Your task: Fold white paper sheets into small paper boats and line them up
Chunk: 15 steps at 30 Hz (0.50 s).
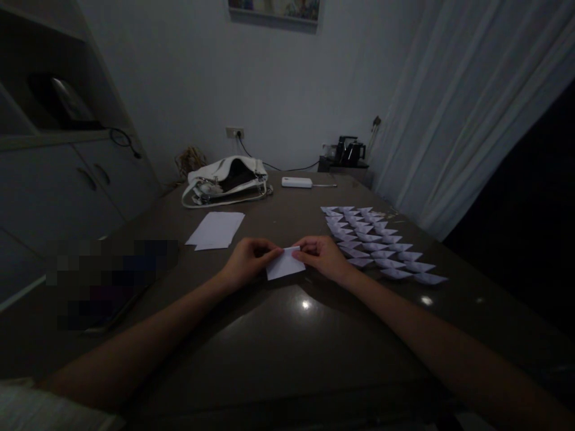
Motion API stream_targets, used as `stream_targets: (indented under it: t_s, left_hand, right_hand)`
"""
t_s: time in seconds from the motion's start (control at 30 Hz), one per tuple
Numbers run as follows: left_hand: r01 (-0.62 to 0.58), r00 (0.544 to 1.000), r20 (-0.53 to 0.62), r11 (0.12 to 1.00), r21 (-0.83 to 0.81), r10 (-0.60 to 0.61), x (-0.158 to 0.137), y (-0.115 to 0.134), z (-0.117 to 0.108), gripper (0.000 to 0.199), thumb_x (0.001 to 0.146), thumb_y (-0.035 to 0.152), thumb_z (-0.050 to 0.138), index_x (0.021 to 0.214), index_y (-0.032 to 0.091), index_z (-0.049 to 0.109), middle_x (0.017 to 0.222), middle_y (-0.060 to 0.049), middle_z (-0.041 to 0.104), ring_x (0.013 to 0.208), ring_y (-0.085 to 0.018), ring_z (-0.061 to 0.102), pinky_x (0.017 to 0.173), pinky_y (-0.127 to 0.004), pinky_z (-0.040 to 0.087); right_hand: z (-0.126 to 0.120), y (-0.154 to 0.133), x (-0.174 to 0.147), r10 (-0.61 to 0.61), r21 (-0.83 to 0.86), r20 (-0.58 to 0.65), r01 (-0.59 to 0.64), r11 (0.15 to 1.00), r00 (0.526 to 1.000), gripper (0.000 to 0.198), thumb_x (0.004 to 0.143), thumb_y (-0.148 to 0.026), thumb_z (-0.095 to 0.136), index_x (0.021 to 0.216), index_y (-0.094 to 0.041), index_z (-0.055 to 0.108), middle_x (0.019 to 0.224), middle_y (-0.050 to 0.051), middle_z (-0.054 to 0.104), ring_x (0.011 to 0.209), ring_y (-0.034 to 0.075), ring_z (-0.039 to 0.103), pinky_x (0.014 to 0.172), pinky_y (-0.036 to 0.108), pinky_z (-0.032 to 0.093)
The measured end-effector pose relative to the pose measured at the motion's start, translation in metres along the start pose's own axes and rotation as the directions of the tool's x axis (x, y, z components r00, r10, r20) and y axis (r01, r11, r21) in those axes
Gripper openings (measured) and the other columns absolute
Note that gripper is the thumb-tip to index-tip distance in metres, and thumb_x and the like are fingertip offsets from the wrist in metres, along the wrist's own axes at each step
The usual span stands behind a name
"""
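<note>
Between my two hands is a small folded sheet of white paper (286, 266), tilted up just over the dark table (269, 359). My left hand (248, 261) pinches its upper left corner between thumb and fingers. At the upper right corner, my right hand (324, 256) grips the same sheet, thumb in front. To the right stand rows of several folded paper boats (371, 246). A stack of white paper sheets (216, 230) lies beyond my left hand.
A white handbag (227, 182) sits at the far left of the table, with a white power bank (296, 182) and short cable beside it. A blurred-out flat object (117, 287) lies left of my forearm. Behind are a black kettle (353, 152) and a curtain (426, 102).
</note>
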<state>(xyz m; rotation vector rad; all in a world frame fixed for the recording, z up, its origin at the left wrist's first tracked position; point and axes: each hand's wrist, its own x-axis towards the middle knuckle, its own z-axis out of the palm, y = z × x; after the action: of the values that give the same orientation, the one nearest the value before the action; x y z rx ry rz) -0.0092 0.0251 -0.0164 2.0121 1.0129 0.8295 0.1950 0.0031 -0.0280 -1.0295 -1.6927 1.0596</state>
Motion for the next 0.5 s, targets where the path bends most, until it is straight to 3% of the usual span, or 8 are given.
stream_targets:
  t_s: [0.3, 0.5]
  left_hand:
    - [-0.108, 0.993, 0.051, 0.991, 0.077, 0.104, -0.008, 0.009, 0.006, 0.030, 0.079, 0.038, 0.056, 0.080, 0.012, 0.071, 0.071, -0.004, 0.068, 0.065, -0.015, 0.059, 0.057, -0.022, 0.043]
    - [-0.110, 0.993, 0.054, 0.990, 0.083, 0.106, -0.008, 0.010, 0.005, 0.030, 0.079, 0.039, 0.056, 0.077, 0.013, 0.071, 0.071, -0.004, 0.068, 0.066, -0.015, 0.059, 0.057, -0.021, 0.043]
  right_hand:
    - [0.014, -0.011, -0.005, -0.075, -0.135, -0.026, 0.070, 0.988, 0.997, 0.013, 0.075, -0.027, 0.062, 0.076, -0.014, 0.062, 0.069, 0.001, 0.061, 0.062, 0.011, 0.056, 0.057, 0.022, 0.042]
    - [0.012, -0.012, -0.005, -0.114, -0.252, -0.018, 0.106, 0.962, 0.993, 0.010, 0.077, -0.023, 0.058, 0.075, -0.014, 0.062, 0.069, 0.002, 0.061, 0.064, 0.011, 0.055, 0.058, 0.022, 0.041]
